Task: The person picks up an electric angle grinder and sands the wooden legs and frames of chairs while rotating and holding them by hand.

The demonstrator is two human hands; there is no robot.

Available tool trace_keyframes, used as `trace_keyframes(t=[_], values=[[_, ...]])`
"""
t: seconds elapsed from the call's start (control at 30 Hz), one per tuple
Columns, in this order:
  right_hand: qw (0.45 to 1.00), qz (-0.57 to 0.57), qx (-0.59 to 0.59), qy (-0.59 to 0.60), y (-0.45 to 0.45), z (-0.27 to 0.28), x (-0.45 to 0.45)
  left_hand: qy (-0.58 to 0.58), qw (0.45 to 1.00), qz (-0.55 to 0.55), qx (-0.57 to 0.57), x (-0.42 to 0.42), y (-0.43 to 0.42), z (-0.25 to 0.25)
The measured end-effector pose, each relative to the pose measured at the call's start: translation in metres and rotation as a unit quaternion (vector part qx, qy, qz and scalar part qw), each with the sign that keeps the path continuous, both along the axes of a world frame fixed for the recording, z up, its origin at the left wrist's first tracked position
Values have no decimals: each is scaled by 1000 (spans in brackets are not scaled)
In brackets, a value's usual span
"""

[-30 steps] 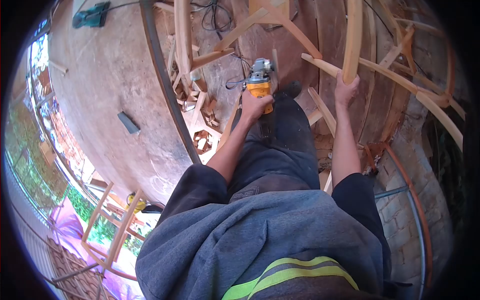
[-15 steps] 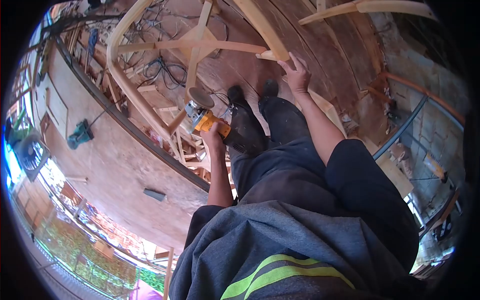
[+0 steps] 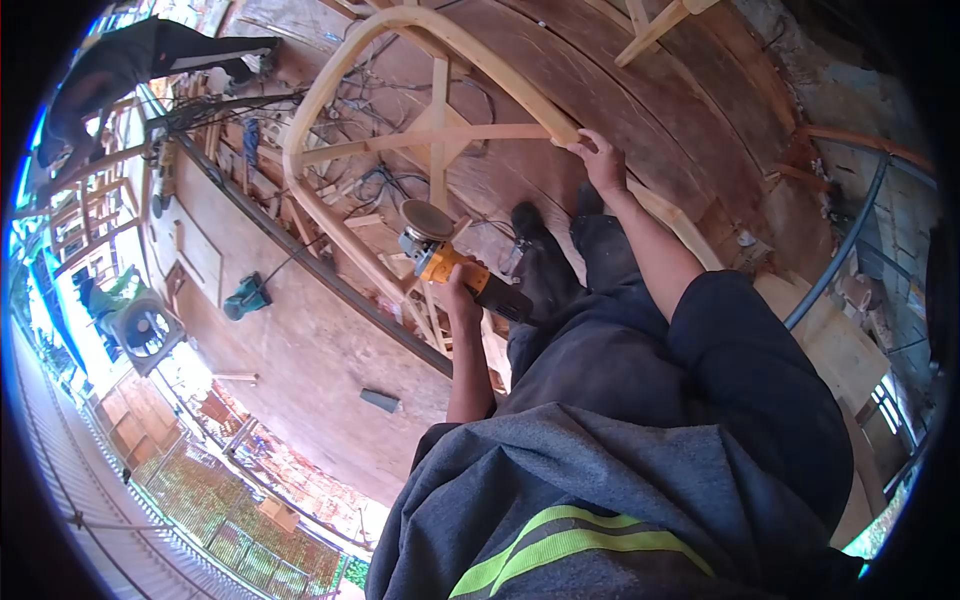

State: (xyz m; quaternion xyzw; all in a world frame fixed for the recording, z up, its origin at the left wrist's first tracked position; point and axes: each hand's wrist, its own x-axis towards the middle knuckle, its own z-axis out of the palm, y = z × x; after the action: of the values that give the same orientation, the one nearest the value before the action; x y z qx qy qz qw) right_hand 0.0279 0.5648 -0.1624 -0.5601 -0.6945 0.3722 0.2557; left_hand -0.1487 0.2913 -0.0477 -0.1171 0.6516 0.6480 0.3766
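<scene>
My left hand (image 3: 462, 287) is closed around a yellow and black angle grinder (image 3: 440, 264). Its round sanding disc (image 3: 427, 219) points up and away from me, apart from the wood. A curved pale wooden frame (image 3: 518, 90), like part of a chair, stands on the floor before me, with crossed bars (image 3: 437, 133) inside its loop. At the near right end of the curved rail, my right hand (image 3: 603, 165) grips the wood between thumb and fingers. My shoes (image 3: 528, 220) are just below that end.
Cables and wood scraps (image 3: 385, 185) litter the floor beyond the grinder. A green power tool (image 3: 247, 297) and a dark flat block (image 3: 380, 400) lie on the board at left. A fan (image 3: 150, 330) stands farther left. Another person (image 3: 130, 75) bends at upper left.
The view has shifted, bringing the frame's whole curved top and another person into sight. My left hand still holds the grinder; my right hand stays on the rail's end.
</scene>
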Motion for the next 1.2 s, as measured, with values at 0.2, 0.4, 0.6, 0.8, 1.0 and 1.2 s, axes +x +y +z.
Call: trace_keyframes(t=[0.2, 0.4, 0.6, 0.8, 1.0, 1.2], values=[[989, -40, -75, 119, 21, -36, 29, 46, 996, -71, 4, 1, 17, 35], [936, 123, -288, 161, -17, -1, 48, 66, 990, -114, 51, -2, 44, 40], [762, 344, -481, 265, -83, 143, 29, 11, 978, -75, 193, 16, 71, 57], [802, 452, -382, 78, -124, 196, -8, 116, 959, -8, 257, 14, 49, 106], [769, 530, -346, 92, -174, 247, -38, 83, 927, 121, 344, 14, -25, 126], [715, 601, -355, 30, -186, 267, -91, 11, 932, 162, 324, -17, -58, 93]])
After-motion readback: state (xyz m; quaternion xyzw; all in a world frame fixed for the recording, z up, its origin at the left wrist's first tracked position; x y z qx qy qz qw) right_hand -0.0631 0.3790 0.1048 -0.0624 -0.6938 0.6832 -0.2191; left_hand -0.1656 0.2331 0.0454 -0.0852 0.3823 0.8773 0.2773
